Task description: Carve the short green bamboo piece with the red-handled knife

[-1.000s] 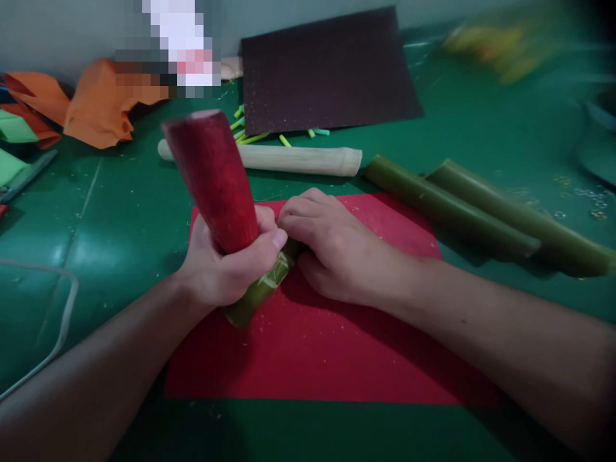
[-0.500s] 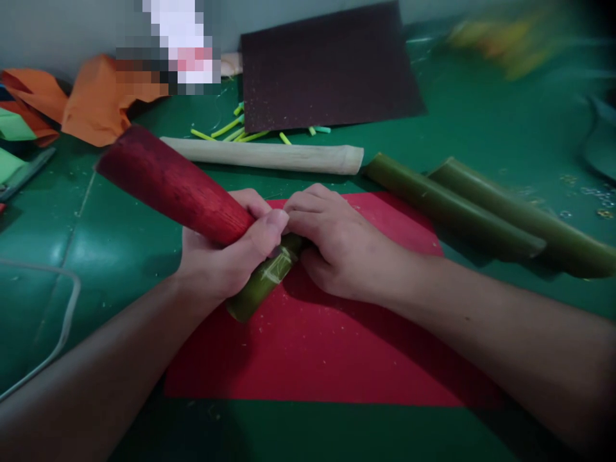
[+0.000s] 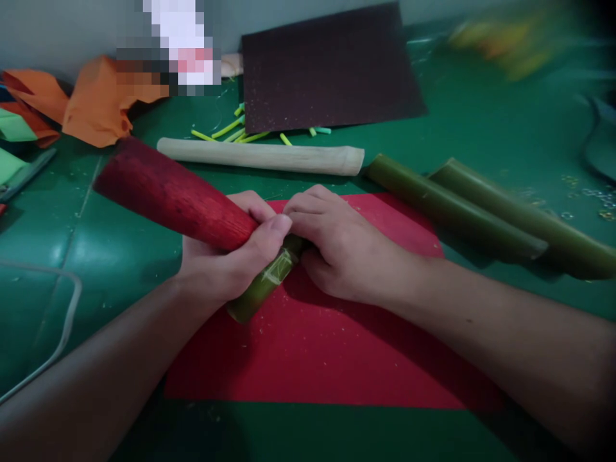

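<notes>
My left hand (image 3: 235, 256) is wrapped round a thick red wooden piece (image 3: 178, 196) that looks like a handle; it widens toward the upper left, and its narrow end is hidden in my fist. Beneath my hands slants a short green bamboo tube (image 3: 260, 292), with pale scrape marks near its joint. My right hand (image 3: 337, 240) is closed over the tube's far end, its fingertips meeting those of my left hand. Whatever lies between the two hands is covered by the fingers. Under them a red sheet (image 3: 337, 359) is spread, dotted with small shavings.
Beyond the sheet lies a pale peeled bamboo stick (image 3: 269, 157). Two green bamboo pieces (image 3: 462, 205) rest at the right, near scattered small rings (image 3: 601, 196). A dark sheet (image 3: 332, 70) covers part of several yellow-green tubes (image 3: 226, 126). Orange paper (image 3: 96, 102) is at the left.
The red wooden piece has tipped slightly downward at its wide end, and my left thumb has shifted a little to the right. My right hand is nearly still.
</notes>
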Demonstrator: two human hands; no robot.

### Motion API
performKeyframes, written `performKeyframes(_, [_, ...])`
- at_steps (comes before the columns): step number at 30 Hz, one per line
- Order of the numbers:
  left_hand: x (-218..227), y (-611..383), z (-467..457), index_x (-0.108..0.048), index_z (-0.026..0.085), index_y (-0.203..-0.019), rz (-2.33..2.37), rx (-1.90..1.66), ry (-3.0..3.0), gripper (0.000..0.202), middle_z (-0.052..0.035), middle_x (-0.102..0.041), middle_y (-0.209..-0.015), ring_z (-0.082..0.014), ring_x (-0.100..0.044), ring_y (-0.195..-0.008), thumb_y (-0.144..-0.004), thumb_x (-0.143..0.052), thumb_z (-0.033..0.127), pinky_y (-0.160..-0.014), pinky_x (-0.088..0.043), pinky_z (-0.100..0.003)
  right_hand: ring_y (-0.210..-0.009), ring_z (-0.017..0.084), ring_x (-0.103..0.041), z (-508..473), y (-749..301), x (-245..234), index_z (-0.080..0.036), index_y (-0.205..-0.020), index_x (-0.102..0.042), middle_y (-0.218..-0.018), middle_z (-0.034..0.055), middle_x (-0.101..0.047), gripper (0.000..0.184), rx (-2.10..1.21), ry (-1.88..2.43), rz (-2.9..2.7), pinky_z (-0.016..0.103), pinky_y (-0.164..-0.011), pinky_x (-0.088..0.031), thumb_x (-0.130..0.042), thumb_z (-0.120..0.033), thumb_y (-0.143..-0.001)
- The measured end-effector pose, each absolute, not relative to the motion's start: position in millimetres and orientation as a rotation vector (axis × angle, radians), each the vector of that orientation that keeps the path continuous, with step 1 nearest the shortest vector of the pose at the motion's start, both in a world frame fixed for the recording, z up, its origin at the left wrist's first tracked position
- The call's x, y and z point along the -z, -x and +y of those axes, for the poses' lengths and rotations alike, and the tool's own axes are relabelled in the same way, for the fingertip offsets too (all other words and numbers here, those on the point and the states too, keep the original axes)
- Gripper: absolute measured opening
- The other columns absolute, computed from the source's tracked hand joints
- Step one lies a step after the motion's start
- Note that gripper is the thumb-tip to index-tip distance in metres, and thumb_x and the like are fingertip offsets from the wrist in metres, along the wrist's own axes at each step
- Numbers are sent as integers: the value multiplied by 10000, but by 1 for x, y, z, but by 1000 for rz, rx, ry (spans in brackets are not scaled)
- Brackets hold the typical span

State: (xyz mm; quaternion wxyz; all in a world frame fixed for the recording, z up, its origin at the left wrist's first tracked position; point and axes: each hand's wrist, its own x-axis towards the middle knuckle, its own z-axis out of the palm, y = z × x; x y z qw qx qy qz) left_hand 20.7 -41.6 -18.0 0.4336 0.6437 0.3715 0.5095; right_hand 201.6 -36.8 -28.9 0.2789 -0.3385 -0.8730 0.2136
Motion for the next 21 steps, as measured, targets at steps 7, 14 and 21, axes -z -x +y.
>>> performKeyframes(7, [20, -20, -43, -652, 197, -667, 920, -1309, -1631, 280, 33, -597, -617, -58, -456, -466, -904, -736, 321, -436, -401, -219, -880, 214, -515, -37, -201, 30, -134, -944, -692, -910, 91, -633, 268, -562, 896, -2345, 384, -824, -405, -466, -56, -822])
performKeyframes(14, [19, -21, -42, -631, 181, -640, 904, -1287, -1627, 329, 29, -574, -586, -56, -452, -454, -893, -747, 357, -422, -377, -234, -855, 212, -511, -36, -201, 30, -122, -937, -693, -886, 89, -617, 278, -570, 881, -2337, 393, -813, -399, -461, -47, -805])
performKeyframes(21, [16, -25, -45, -537, 199, -506, 1047, -1324, -1525, 437, 28, -494, -483, -83, -423, -435, -800, -801, 386, -413, -315, -271, -858, 210, -514, -35, -201, 30, -146, -925, -661, -884, 80, -612, 254, -581, 892, -2352, 395, -823, -395, -460, -51, -802])
